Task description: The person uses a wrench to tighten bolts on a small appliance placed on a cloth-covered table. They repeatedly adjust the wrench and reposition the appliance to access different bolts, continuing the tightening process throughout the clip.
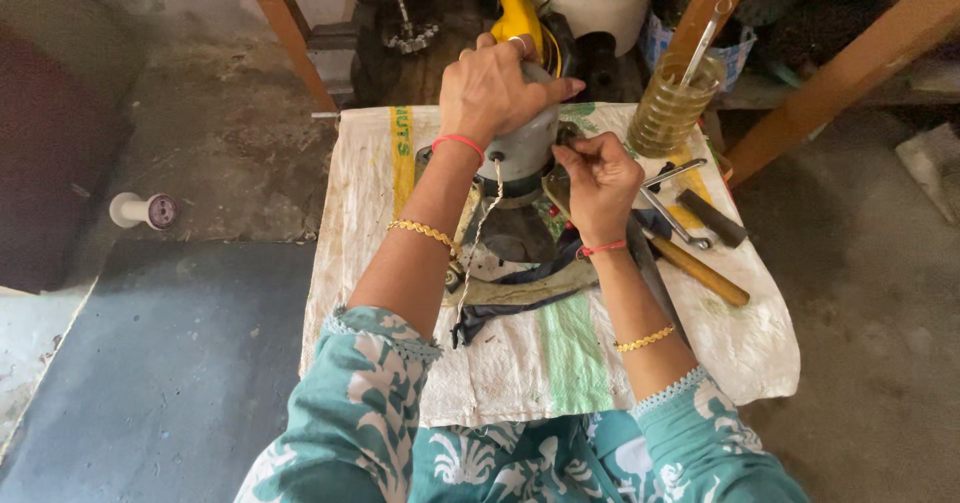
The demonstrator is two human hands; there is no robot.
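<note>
- Container: a ribbed, amber-tinted glass tumbler [673, 111] stands at the far right of the table [520, 373], with a thin metal rod [704, 41] leaning inside it; any liquid in it cannot be made out.
- Work surface: a white woven sack cloth [720, 338] with yellow and green stripes covers the table.
- Object in hand: a grey, rounded metal machine housing [522, 151] with a yellow part [518, 15] at its far end stands upright near the middle of the far edge. A pale twisted cord [478, 233] hangs from it toward dark fabric scraps [520, 288].
- Left hand [492, 88]: closed over the top of the housing, fingers wrapped round it.
- Right hand [598, 178]: fingers pinched together against the housing's right side; what they pinch is too small to tell.
- Beside the right hand: a metal wrench [672, 219] and a wooden-handled tool [700, 269] lie on the cloth.
- Floor, left: a white spool [142, 210].
</note>
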